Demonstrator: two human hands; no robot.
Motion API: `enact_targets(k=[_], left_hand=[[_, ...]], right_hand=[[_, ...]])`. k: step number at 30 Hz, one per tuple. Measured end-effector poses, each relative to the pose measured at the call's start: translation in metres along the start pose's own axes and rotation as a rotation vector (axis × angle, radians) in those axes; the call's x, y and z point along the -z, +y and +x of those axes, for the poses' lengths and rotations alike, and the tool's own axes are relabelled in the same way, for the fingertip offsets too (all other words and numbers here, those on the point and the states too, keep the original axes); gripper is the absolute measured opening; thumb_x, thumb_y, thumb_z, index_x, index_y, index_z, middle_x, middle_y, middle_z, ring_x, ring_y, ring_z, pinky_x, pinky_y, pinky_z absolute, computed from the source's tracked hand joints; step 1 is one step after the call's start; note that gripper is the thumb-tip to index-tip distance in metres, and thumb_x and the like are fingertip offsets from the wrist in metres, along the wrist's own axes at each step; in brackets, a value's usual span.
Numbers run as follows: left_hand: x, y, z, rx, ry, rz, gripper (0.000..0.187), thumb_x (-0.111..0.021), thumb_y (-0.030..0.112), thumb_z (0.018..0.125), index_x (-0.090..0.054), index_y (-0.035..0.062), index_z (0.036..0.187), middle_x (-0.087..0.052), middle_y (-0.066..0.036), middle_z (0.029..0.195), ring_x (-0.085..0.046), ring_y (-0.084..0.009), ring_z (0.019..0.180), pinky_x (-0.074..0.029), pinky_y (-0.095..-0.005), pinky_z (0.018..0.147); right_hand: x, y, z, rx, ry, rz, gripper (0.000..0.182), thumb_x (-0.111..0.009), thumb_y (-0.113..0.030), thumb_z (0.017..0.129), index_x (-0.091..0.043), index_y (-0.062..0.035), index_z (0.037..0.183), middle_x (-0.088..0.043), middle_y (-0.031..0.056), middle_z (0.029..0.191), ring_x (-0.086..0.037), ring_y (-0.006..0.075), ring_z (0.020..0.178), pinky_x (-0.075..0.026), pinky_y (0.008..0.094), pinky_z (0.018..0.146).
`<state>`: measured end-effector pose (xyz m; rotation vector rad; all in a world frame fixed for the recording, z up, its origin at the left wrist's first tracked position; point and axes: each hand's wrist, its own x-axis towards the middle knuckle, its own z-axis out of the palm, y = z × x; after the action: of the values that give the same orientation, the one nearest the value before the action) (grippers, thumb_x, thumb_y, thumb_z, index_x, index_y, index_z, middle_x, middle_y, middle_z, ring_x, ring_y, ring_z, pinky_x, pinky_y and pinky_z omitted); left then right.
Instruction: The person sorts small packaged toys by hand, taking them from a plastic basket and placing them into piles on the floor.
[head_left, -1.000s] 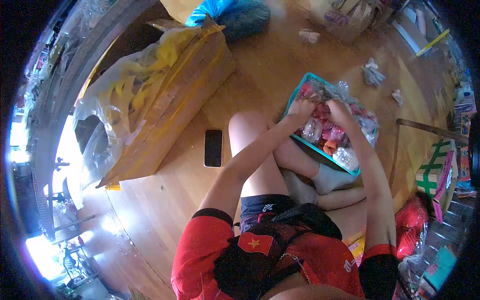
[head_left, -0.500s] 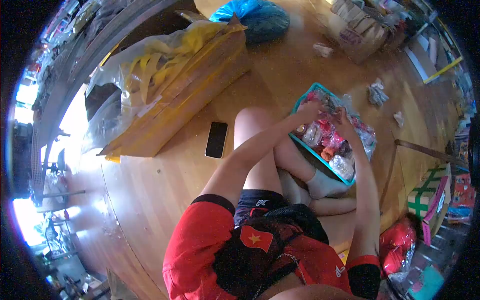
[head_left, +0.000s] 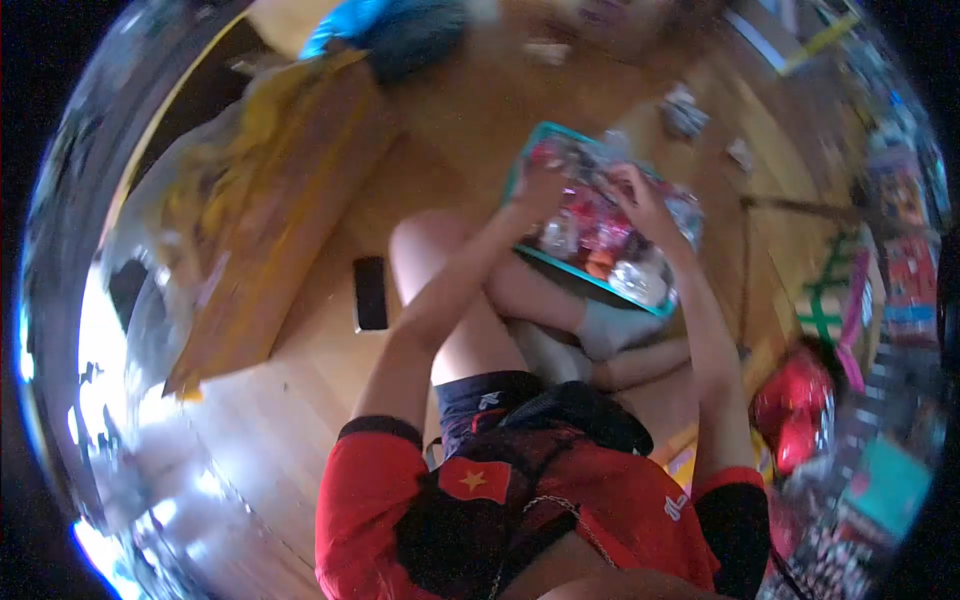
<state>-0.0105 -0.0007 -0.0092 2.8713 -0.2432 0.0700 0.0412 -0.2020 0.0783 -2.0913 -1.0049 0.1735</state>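
A teal plastic basket (head_left: 594, 285) stands on the wooden floor beyond my crossed legs. Many small items in clear wrapping (head_left: 600, 235) fill it, red, pink, orange and white. My left hand (head_left: 543, 188) is at the basket's far left part, over the wrapped items; its fingers are blurred, and whether they grip anything cannot be seen. Across from it, my right hand (head_left: 637, 195) reaches in over the contents from the right, fingers bent and apart, touching or just above the packets. Motion blur hides the finer detail of the items.
A black-screened phone (head_left: 371, 293) lies on the floor left of my knee. Farther left stands a large open carton (head_left: 290, 220) with plastic and yellow tape. A blue bag (head_left: 410, 35) sits behind it. Crumpled plastic (head_left: 684, 112) lies beyond the basket; a red wrapped bundle (head_left: 797, 410) is at right.
The whole view has shifted, so the basket and phone appear farther left and higher, with more blur. Both hands stay at the basket; they appear slightly farther apart.
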Motion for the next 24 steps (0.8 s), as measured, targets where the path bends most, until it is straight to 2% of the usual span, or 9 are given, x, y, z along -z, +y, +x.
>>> enact_targets(k=[1,3,6,8,12,15,18,21,24], left_hand=[[-0.008,-0.006,0.003,-0.094,0.021,0.013,0.055,-0.052,0.046,0.08,-0.044,0.0195,0.128,-0.029,-0.011,0.14,-0.033,-0.0356,0.124,-0.019,-0.0551,0.102],[0.069,0.015,-0.021,-0.065,-0.121,-0.177,0.05,-0.052,0.045,0.082,-0.05,0.0162,0.123,-0.028,-0.012,0.141,-0.034,-0.0368,0.123,-0.022,-0.0486,0.103],[0.081,0.007,-0.019,-0.021,-0.136,-0.532,0.046,-0.052,0.042,0.084,-0.053,0.012,0.119,-0.036,-0.016,0.135,-0.04,-0.0342,0.119,-0.031,-0.0409,0.1],[0.071,-0.006,-0.007,0.004,-0.066,-0.799,0.042,-0.052,0.037,0.085,-0.055,0.008,0.116,-0.046,-0.016,0.126,-0.047,-0.0301,0.113,-0.037,-0.0368,0.094],[0.074,-0.031,0.008,-0.012,0.116,-0.985,0.036,-0.053,0.027,0.087,-0.056,0.0015,0.111,-0.061,-0.014,0.105,-0.058,-0.0206,0.097,-0.044,-0.0312,0.083],[0.046,-0.053,0.014,0.21,0.275,-1.135,0.029,-0.052,0.021,0.087,-0.058,0.0001,0.106,-0.064,-0.01,0.094,-0.059,-0.0146,0.087,-0.046,-0.0282,0.078],[0.046,-0.055,0.008,0.369,0.409,-1.251,0.025,-0.052,0.018,0.087,-0.06,-0.0001,0.102,-0.064,-0.008,0.087,-0.058,-0.0115,0.08,-0.045,-0.0258,0.074],[0.035,-0.068,0.014,0.455,0.392,-1.189,0.022,-0.05,0.014,0.087,-0.061,0.0001,0.1,-0.063,-0.007,0.085,-0.056,-0.0101,0.077,-0.045,-0.0236,0.071],[0.048,-0.062,0.019,0.48,0.399,-1.141,0.021,-0.049,0.012,0.087,-0.06,0.0007,0.1,-0.063,-0.006,0.087,-0.055,-0.0089,0.078,-0.043,-0.0225,0.071]], right_hand=[[0.008,0.002,-0.005,0.006,0.013,-0.014,0.027,-0.055,-0.018,0.086,-0.045,-0.0043,0.107,-0.058,0.0137,0.094,-0.058,0.0282,0.088,-0.045,0.0383,0.077],[0.025,0.005,-0.017,-0.016,0.018,-0.033,0.025,-0.055,-0.016,0.086,-0.046,-0.004,0.106,-0.059,0.0127,0.092,-0.059,0.0267,0.086,-0.046,0.0368,0.076],[0.049,0.011,-0.028,-0.146,-0.001,-0.029,0.023,-0.054,-0.012,0.086,-0.047,-0.0049,0.107,-0.058,0.0102,0.094,-0.057,0.0215,0.089,-0.045,0.0326,0.077],[0.063,0.029,-0.034,-0.281,-0.017,0.014,0.025,-0.052,-0.007,0.086,-0.047,-0.0072,0.111,-0.055,0.0062,0.099,-0.053,0.0151,0.095,-0.044,0.0285,0.082],[0.091,0.005,-0.022,-0.306,0.087,0.019,0.019,-0.052,-0.009,0.087,-0.053,-0.008,0.106,-0.056,0.0031,0.092,-0.053,0.0113,0.081,-0.045,0.0262,0.069],[0.105,0.073,0.002,-0.461,0.241,-0.159,0.019,-0.052,-0.008,0.087,-0.055,-0.0082,0.105,-0.055,0.0026,0.09,-0.052,0.0107,0.075,-0.044,0.0251,0.064],[0.12,0.121,0.032,-0.166,0.257,-0.216,0.023,-0.056,-0.014,0.085,-0.054,-0.0078,0.107,-0.056,0.0031,0.091,-0.054,0.0113,0.076,-0.046,0.0259,0.066],[0.121,0.139,0.059,-0.407,0.005,-0.27,0.041,-0.062,-0.026,0.081,-0.05,-0.0083,0.115,-0.057,0.0087,0.101,-0.056,0.0185,0.089,-0.046,0.0327,0.079],[0.121,0.259,0.075,-0.242,-0.05,-0.672,0.062,-0.062,-0.042,0.077,-0.042,-0.0077,0.125,-0.051,0.0159,0.117,-0.049,0.0281,0.109,-0.036,0.0405,0.096]])
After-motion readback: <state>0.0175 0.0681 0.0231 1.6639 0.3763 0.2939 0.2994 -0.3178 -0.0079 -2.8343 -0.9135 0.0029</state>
